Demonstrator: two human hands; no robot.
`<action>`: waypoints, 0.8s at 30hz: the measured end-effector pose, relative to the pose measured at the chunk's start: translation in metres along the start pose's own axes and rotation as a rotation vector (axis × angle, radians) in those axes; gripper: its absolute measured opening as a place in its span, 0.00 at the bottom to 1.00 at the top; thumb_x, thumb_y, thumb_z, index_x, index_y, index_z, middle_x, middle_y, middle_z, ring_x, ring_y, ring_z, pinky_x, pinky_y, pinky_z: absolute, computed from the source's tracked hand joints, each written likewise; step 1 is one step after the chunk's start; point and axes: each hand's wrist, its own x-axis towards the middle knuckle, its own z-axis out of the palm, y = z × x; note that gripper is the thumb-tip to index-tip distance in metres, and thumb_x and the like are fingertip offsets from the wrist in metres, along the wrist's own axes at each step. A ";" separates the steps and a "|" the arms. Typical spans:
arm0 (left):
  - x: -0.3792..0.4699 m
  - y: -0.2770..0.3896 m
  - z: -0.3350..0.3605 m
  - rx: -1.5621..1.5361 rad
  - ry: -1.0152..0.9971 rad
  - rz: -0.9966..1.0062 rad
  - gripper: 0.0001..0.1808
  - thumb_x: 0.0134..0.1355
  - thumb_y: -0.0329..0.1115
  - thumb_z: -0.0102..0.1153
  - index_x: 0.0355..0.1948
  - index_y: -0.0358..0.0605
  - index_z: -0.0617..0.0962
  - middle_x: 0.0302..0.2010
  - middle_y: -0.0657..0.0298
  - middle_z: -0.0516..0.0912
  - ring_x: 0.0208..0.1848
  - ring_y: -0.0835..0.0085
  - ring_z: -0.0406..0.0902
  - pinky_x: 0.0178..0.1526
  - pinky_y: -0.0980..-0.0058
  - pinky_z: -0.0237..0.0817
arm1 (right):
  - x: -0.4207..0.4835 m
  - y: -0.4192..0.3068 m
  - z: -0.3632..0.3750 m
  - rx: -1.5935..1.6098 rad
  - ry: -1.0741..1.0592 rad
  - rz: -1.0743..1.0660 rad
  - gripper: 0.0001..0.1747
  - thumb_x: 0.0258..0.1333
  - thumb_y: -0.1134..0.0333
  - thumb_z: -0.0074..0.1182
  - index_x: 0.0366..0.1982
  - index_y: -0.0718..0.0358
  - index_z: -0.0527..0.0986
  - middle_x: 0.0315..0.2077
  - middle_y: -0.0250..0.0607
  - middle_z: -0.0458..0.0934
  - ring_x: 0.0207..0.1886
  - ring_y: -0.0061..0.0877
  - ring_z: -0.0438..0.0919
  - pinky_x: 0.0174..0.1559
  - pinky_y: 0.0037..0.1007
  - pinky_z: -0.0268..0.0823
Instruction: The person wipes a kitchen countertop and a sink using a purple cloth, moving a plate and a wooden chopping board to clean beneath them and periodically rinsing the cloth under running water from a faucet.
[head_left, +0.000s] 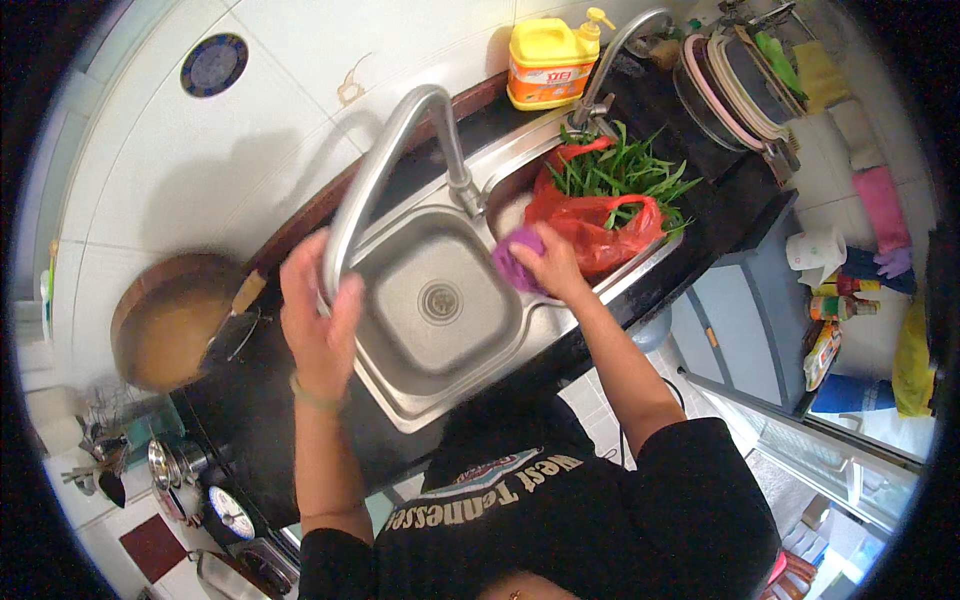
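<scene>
My left hand (319, 315) is slightly blurred beside the lower part of the tall curved metal faucet (375, 169), thumb and fingers spread around it; whether it touches the metal I cannot tell. In my right hand (551, 266) is a purple cloth or scrubber (519, 259), held over the divider between two basins. Below the faucet lies the square steel sink basin (420, 367) with its round drain (441, 301). The second basin, right of the divider, holds a red plastic bag (607, 247) with green leafy vegetables (626, 169) sticking out.
A yellow pump bottle (551, 67) stands behind the sink near a second faucet (619, 56). Stacked plates or basins (739, 90) are at the back right. A round wooden board (180, 322) leans at the left near a wooden-handled tool (247, 292).
</scene>
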 end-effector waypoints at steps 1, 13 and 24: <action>0.007 -0.009 -0.009 0.025 0.035 0.054 0.22 0.58 0.24 0.50 0.55 0.35 0.65 0.47 0.59 0.72 0.43 0.77 0.70 0.47 0.80 0.62 | 0.012 -0.018 0.002 0.052 0.043 0.002 0.27 0.43 0.55 0.61 0.43 0.64 0.70 0.35 0.51 0.76 0.39 0.44 0.76 0.42 0.36 0.68; 0.028 -0.073 -0.015 -1.120 0.181 -0.690 0.12 0.64 0.37 0.46 0.44 0.40 0.73 0.34 0.60 0.77 0.37 0.72 0.74 0.41 0.76 0.67 | 0.042 -0.022 0.007 0.068 -0.159 -0.013 0.22 0.44 0.64 0.56 0.45 0.59 0.70 0.36 0.46 0.77 0.39 0.33 0.77 0.44 0.31 0.68; 0.022 -0.107 0.039 -0.667 -0.182 -0.892 0.20 0.64 0.48 0.45 0.32 0.39 0.73 0.13 0.73 0.60 0.12 0.84 0.51 0.12 0.83 0.41 | -0.050 -0.007 0.052 -1.013 -0.367 -0.074 0.14 0.44 0.61 0.54 0.35 0.57 0.77 0.37 0.43 0.76 0.40 0.35 0.75 0.38 0.39 0.67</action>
